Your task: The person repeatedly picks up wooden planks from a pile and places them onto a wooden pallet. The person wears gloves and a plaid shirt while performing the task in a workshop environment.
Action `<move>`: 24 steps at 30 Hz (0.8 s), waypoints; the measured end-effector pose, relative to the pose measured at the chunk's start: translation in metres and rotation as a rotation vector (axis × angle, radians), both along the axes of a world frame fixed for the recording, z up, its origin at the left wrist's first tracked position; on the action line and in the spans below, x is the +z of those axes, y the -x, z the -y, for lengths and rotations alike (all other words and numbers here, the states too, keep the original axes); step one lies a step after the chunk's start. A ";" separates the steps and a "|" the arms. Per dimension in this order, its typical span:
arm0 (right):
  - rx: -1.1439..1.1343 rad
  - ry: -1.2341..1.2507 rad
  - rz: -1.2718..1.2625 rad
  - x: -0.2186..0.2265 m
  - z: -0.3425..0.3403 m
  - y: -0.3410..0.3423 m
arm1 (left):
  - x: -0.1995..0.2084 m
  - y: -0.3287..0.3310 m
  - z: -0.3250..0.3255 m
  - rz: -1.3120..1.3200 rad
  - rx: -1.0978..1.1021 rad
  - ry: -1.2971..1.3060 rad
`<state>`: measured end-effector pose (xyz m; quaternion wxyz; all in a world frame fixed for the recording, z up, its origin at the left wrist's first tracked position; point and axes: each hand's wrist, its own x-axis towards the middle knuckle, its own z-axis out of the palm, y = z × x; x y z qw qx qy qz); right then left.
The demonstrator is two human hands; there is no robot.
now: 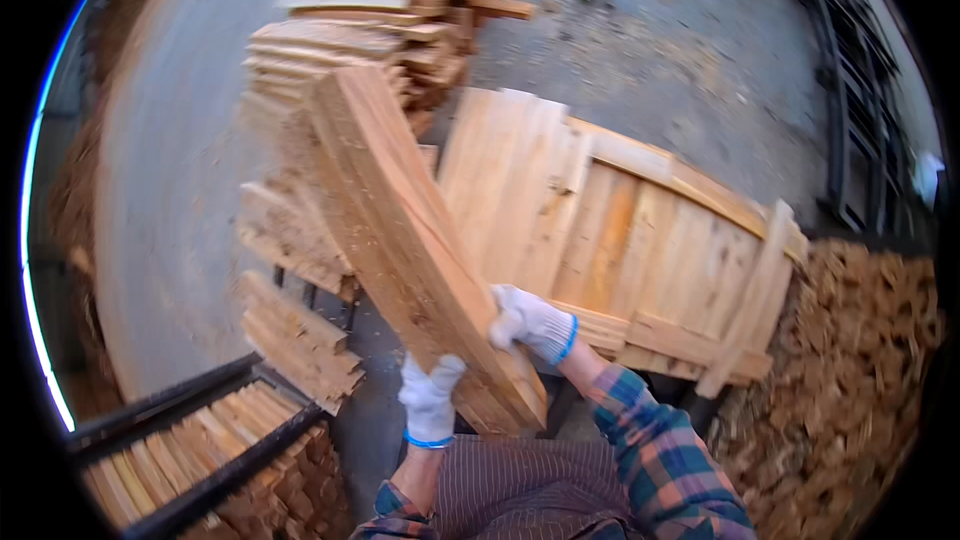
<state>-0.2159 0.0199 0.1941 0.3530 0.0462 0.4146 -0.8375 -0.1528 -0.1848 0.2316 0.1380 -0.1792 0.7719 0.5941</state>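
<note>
A long stack of wooden planks (395, 250), pressed together face to face, slants up and away to the left in front of my body. My left hand (430, 400), in a white glove with a blue cuff, is closed on the left side of its near end. On the right side, a little farther up, my right hand (533, 325) grips the same planks with its gloved fingers wrapped over the edge. Beyond my right hand lies a panel of pale boards (640, 240), with narrower strips along its edges and several boards laid across its left part.
A tall, uneven pile of boards (370, 15) rises behind the held planks. To the left, more boards (300, 330) lie near a dark metal frame (180, 395) filled with wood strips. Stacked rough wood pieces (830, 380) stand at right; dark metal racks (850, 90) stand farther back.
</note>
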 end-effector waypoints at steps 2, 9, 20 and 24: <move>-0.273 0.038 -0.022 -0.004 -0.035 -0.029 | 0.010 0.020 -0.059 0.032 -0.129 -0.422; -0.643 -0.238 0.182 -0.095 -0.198 -0.187 | -0.099 -0.050 -0.214 0.373 -0.356 -0.320; -0.913 -0.503 0.520 -0.222 -0.251 -0.226 | -0.233 -0.004 -0.265 0.234 -0.627 -0.027; -1.032 -0.424 0.435 -0.195 -0.260 -0.223 | -0.251 0.002 -0.219 0.172 -0.534 0.118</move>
